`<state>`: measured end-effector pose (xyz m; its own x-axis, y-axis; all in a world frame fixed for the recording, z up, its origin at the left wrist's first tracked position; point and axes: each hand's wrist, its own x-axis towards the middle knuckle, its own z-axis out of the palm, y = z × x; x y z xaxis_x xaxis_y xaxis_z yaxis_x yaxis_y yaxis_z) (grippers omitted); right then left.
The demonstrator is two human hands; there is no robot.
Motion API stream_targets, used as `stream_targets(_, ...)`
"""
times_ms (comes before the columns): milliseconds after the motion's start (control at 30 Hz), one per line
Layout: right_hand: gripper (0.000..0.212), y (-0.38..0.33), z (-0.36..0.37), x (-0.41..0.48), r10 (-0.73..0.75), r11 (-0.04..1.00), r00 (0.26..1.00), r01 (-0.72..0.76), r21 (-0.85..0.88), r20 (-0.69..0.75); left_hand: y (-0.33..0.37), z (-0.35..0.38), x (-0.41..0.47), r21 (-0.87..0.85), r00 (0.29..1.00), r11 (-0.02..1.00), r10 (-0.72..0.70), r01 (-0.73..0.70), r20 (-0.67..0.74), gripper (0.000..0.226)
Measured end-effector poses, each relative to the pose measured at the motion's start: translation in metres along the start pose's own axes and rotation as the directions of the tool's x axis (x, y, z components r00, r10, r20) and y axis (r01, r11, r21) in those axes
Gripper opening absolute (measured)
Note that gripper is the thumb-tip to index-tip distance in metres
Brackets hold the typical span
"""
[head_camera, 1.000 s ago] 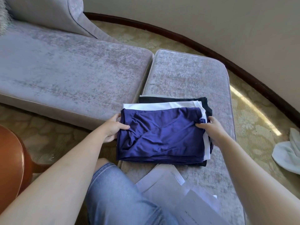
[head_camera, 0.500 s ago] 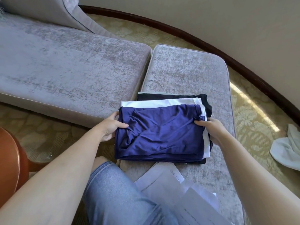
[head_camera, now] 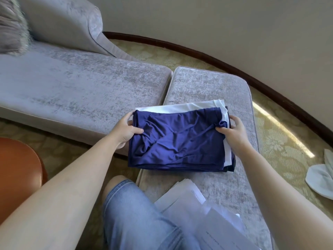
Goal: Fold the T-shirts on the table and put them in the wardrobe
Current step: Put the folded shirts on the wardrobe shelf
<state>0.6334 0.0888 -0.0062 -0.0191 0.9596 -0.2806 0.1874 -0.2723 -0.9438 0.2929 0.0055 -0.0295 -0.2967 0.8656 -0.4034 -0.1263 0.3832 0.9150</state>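
T-shirt stack [head_camera: 180,141] tilted up; left hand [head_camera: 126,131], right hand [head_camera: 232,132] hold edges.

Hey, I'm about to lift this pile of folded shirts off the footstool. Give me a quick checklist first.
1. Left hand grips the T-shirt pile at its left edge: ok.
2. Right hand grips the right edge: ok.
3. Fingers under all layers: cannot tell.
4. Edges aligned: not ok; white T-shirt and dark T-shirt stick out past the navy T-shirt.
5. Papers clear of the pile: ok.
6. Wardrobe route: cannot tell, not in view.
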Motion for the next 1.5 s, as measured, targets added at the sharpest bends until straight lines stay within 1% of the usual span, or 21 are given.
stream_targets(167,0.063,-0.053,0.019,-0.01,-0.135,0.99,0.99,0.133,0.041,0.035,0.054,-0.028,-0.025,0.008,0.988,0.99,0.139,-0.139,-0.066,0.083)
stream_targets(333,0.064,-0.094,0.045,-0.03,-0.242,0.968,0.967,0.236,0.082,0.08,0.093,-0.061,-0.068,0.067,0.951,0.96,0.278,-0.272,-0.132,0.079)
stream_targets(467,0.067,-0.114,0.077,-0.048,-0.286,0.957,0.946,0.274,0.096,0.154,0.103,-0.095,-0.101,0.11,0.912,0.934,0.355,-0.339,-0.206,0.081)
stream_targets(600,0.058,-0.125,0.123,-0.063,-0.329,0.944,0.911,0.305,0.129,0.249,0.095,-0.141,-0.132,0.122,0.874,0.927,0.375,-0.354,-0.308,0.082)
stream_targets(700,0.054,-0.13,0.169,-0.075,-0.34,0.94,0.873,0.317,0.124,0.35,0.081,-0.183,-0.154,0.112,0.845,0.934,0.355,-0.339,-0.4,0.081)
stream_targets(867,0.055,-0.126,0.263,-0.093,-0.356,0.928,0.814,0.366,0.07,0.458,0.044,-0.26,-0.178,0.057,0.788,0.946,0.298,-0.319,-0.54,0.08)
stream_targets(933,0.055,-0.122,0.306,-0.099,-0.345,0.926,0.803,0.376,0.036,0.485,0.024,-0.293,-0.18,0.019,0.768,0.955,0.25,-0.296,-0.589,0.079)
stream_targets(1033,0.05,-0.118,0.374,-0.105,-0.304,0.927,0.789,0.374,-0.025,0.535,-0.006,-0.346,-0.175,-0.05,0.737,0.96,0.176,-0.274,-0.652,0.078)
stream_targets(1167,0.045,-0.115,0.456,-0.119,-0.239,0.923,0.785,0.366,-0.118,0.571,-0.032,-0.411,-0.176,-0.129,0.709,0.964,0.077,-0.232,-0.701,0.078)
stream_targets(1333,0.047,-0.148,0.511,-0.158,-0.171,0.914,0.778,0.354,-0.197,0.604,-0.019,-0.459,-0.213,-0.225,0.689,0.957,-0.036,-0.185,-0.723,0.077)
stream_targets(1433,0.05,-0.186,0.531,-0.188,-0.129,0.916,0.754,0.339,-0.213,0.644,0.01,-0.481,-0.252,-0.239,0.671,0.958,-0.072,-0.16,-0.738,0.074)
stream_targets(1500,0.049,-0.215,0.544,-0.215,-0.111,0.912,0.724,0.347,-0.22,0.681,0.035,-0.494,-0.288,-0.246,0.638,0.957,-0.097,-0.15,-0.764,0.074)
